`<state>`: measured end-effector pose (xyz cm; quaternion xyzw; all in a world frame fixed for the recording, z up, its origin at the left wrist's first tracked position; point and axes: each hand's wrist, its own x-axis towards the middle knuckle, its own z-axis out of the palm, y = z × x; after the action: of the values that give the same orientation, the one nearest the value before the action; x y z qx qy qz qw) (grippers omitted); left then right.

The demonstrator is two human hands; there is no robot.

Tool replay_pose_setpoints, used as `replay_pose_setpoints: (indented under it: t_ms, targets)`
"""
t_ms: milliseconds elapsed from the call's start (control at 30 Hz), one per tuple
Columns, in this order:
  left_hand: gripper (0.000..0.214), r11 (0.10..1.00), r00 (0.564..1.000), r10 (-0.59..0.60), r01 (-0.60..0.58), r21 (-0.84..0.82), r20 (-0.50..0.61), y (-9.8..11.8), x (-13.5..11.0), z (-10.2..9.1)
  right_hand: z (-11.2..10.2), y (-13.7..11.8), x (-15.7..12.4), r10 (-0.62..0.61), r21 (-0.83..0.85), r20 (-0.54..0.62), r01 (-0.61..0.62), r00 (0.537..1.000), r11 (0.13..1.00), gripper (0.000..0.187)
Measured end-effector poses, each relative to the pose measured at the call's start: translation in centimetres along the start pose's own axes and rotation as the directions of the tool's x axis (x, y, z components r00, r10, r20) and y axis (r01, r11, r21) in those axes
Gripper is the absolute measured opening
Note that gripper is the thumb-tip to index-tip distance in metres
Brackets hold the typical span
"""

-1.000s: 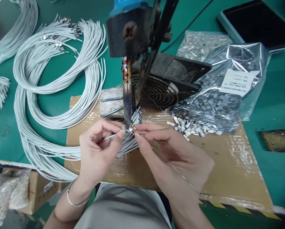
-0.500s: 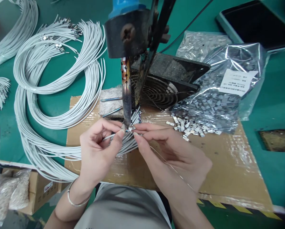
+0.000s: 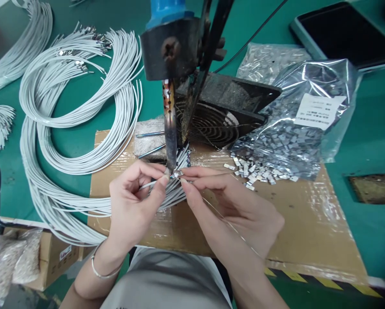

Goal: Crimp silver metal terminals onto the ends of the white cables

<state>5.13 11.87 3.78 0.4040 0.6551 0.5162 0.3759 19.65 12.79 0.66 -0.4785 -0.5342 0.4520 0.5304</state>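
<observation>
My left hand (image 3: 137, 197) pinches a white cable (image 3: 149, 184) close to its end, under the tip of a clamped soldering iron (image 3: 171, 146). Opposite it, my right hand (image 3: 231, 206) is closed, with a small silver metal connector (image 3: 177, 173) at its fingertips and a thin solder wire (image 3: 234, 228) running back beneath the palm. The connector, the cable end and the iron's tip meet between both hands; whether they touch is too small to tell. Below the fingers lies a bundle of white cables (image 3: 171, 195).
Coiled white cables (image 3: 44, 107) cover the left of the green table. Behind the iron stands a black fan (image 3: 212, 122). Loose metal connectors (image 3: 260, 171) spill from a plastic bag (image 3: 308, 111) onto the cardboard (image 3: 302, 227). A tablet-like device (image 3: 347, 34) lies at the back right.
Both hands keep the same grip at the iron's tip, and the cable and connector stay in place. The whole view has shifted very slightly.
</observation>
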Motion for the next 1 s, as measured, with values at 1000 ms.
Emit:
replay_pose_setpoints:
  t_ms: [1000]
  targets:
    - [0.01, 0.997, 0.998, 0.061, -0.062, 0.05, 0.007, -0.62, -0.27, -0.52, 0.14, -0.16, 0.1, -0.072, -0.026, -0.004, 0.072, 0.997, 0.997, 0.02]
